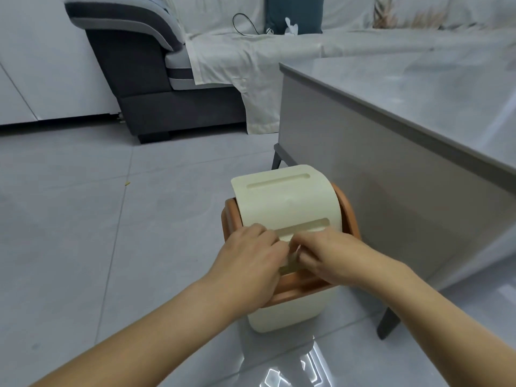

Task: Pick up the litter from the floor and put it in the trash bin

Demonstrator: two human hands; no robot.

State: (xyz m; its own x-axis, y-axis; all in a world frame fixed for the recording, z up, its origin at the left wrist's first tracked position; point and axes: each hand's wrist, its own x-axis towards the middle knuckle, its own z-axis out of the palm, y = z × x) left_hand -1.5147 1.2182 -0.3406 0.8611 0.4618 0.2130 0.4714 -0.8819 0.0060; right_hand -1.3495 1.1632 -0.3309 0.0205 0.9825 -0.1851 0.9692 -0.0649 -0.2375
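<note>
A: Nearest us, our two forearms reach forward over the tiled floor (83,233). What do our hands do?

B: Our left hand (248,263) lies on the near edge of the bin (287,311), fingers curled down over its orange rim (304,286). Our right hand (332,255) sits just beside it, and the fingertips of both meet over the near end of the cream lid (284,202).

A: And each grip?

B: Both are bent inward, but we cannot tell whether either pinches anything; the spot where they meet is blurred, with only a pale, thin shape between the fingers.

A: Where is the litter?

B: We cannot say for sure. That pale shape at the bin's near edge may be it. Farther left, a tiny yellow scrap (127,183) lies on the floor, well apart from the bin.

A: How does the bin stand?

B: Upright on the floor, its curved lid arched over the top, two long slots in it. Just beside it on the right stands the grey bench (391,113), one dark leg near the bin.

A: Beyond?

B: A dark sofa (134,79) draped with a white sheet (251,65), a black cable (245,23) lying on it.
</note>
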